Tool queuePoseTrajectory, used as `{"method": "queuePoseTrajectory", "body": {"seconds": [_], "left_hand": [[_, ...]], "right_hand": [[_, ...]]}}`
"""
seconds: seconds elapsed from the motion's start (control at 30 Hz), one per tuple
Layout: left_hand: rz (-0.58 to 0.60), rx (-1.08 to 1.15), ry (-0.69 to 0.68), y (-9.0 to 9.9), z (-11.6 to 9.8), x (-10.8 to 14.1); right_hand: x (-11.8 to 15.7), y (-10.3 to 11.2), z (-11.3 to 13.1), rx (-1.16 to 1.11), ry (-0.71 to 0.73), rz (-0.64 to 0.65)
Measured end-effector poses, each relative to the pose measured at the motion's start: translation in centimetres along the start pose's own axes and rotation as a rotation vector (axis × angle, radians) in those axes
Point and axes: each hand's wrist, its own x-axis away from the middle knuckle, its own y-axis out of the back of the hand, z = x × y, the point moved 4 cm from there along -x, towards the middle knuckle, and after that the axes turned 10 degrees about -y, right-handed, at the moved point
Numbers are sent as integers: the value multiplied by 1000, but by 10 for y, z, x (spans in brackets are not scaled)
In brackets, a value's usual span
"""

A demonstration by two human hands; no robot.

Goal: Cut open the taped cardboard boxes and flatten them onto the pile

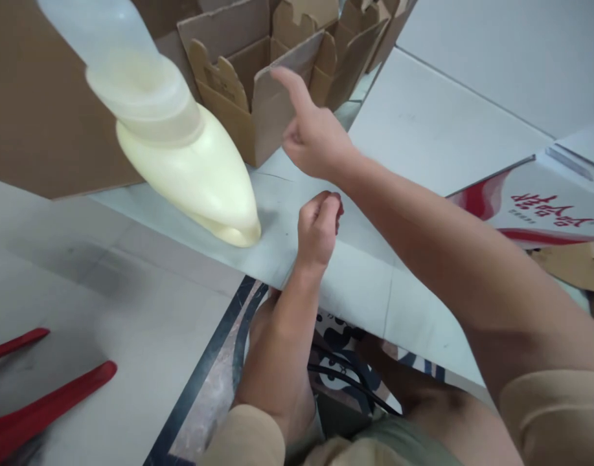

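Note:
My right hand [319, 133] reaches over the table with one finger stretched out. Its fingertip is at the top edge of an upright flap on an open cardboard box [228, 123]; whether it presses the flap I cannot tell. The other fingers are curled, and no object shows in them. Closer to me, my left hand [319, 226] is closed, thumb against the curled fingers, above the pale table cover [365, 265]. Anything inside that hand is hidden. Left of both hands stands a soft, translucent, pale yellow bag-like thing [190, 175] with a clear neck.
More open cardboard boxes [350, 58] stand behind the first one. A large brown carton [58, 97] is at the far left. To the right lies a white and red printed box [530, 200] near flat cardboard [573, 265]. Red bars [58, 401] show at lower left.

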Motion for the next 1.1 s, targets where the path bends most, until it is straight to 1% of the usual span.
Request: {"method": "queuePoseTrajectory", "body": {"seconds": [0.03,0.07,0.1,0.17,0.2,0.27,0.3,0.37,0.47,0.53,0.6,0.63,0.67,0.73,0.77,0.8,0.87,0.9,0.93,1.0,1.03,1.1], "left_hand": [[9,-5,0,-1,-1,0],[24,-13,-3,-3,-1,0],[45,-21,-7,-4,-2,0],[57,-51,-22,-5,-2,0],[43,-77,-33,-4,-1,0],[-12,-131,-89,-2,-2,1],[-44,-139,-136,-2,-3,3],[-116,-107,-273,-3,-12,11],[-208,-79,-504,-12,-39,33],[-242,-91,-670,-22,-64,51],[-262,-23,-849,-30,-87,64],[-226,-2,-908,-34,-94,66],[-222,11,-956,-35,-96,65],[-290,6,-1024,-31,-88,55],[-299,-44,-1012,-29,-77,46],[-249,-120,-915,-30,-62,34],[-112,-219,-641,-34,-25,14],[-64,-203,-476,-36,-5,8],[-8,-169,-366,-41,10,7],[137,-148,-276,-54,26,14],[190,-144,-270,-60,28,20],[224,-151,-297,-68,27,31]], "right_hand": [[-13,0,15,54,-8,-14],[-24,0,24,119,-43,-8],[-32,-3,30,167,-35,25],[-37,-4,29,202,-42,27],[-36,-5,24,202,-45,20],[-26,-3,5,202,-74,-17],[-18,-2,-7,209,-98,-36],[3,3,-34,212,-113,-90],[51,18,-70,175,-43,-173],[96,32,-90,154,-22,-192],[152,47,-109,133,-76,-221],[182,54,-118,114,-102,-249],[212,60,-128,89,-118,-298],[269,69,-149,27,-116,-401],[294,70,-161,-16,-99,-440],[315,69,-172,-74,-76,-489],[344,65,-195,-162,-124,-583],[352,60,-205,-192,-166,-613],[356,54,-212,-213,-207,-630],[358,42,-218,-260,-237,-651],[358,37,-219,-296,-232,-674],[358,28,-218,-387,-259,-718]]}}
